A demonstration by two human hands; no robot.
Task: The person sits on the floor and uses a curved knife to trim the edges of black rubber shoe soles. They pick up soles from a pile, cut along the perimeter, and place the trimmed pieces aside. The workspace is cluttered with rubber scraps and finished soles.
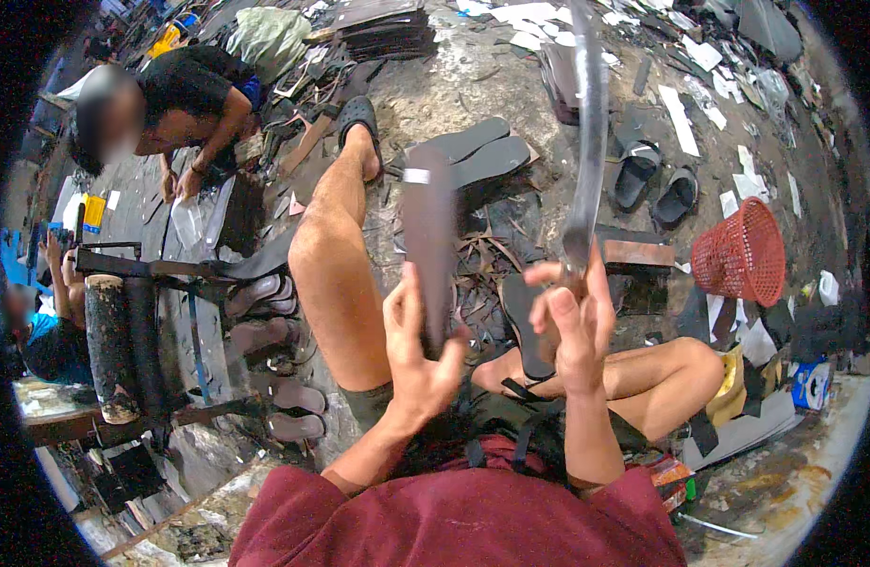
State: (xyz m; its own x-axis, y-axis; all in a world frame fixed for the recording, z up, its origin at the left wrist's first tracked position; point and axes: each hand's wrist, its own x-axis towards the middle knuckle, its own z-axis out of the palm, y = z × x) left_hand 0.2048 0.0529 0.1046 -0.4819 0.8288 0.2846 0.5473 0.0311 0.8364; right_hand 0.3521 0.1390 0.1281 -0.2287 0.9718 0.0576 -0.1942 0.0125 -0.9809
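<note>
My left hand (419,364) is closed around the lower part of a brown shoe sole (429,236), held upright and smeared by motion. A small white patch shows near its top. My right hand (579,331) grips the dark lower end of a long, slightly curved blade-like tool (592,123), which points away from me and is also blurred. Part of its grip is hidden by my fingers. Beyond the brown sole lie dark grey soles (487,156) on the floor. Between my legs, below the right hand, is another dark sole (523,317), partly covered by that hand.
A red plastic basket (728,255) leans at the right, near a reddish block (640,253) and black sandals (635,175). Several brown soles (296,411) lie left of my leg, beside a worn roller (111,350). A co-worker (194,104) bends over at the far left. Scraps litter the floor.
</note>
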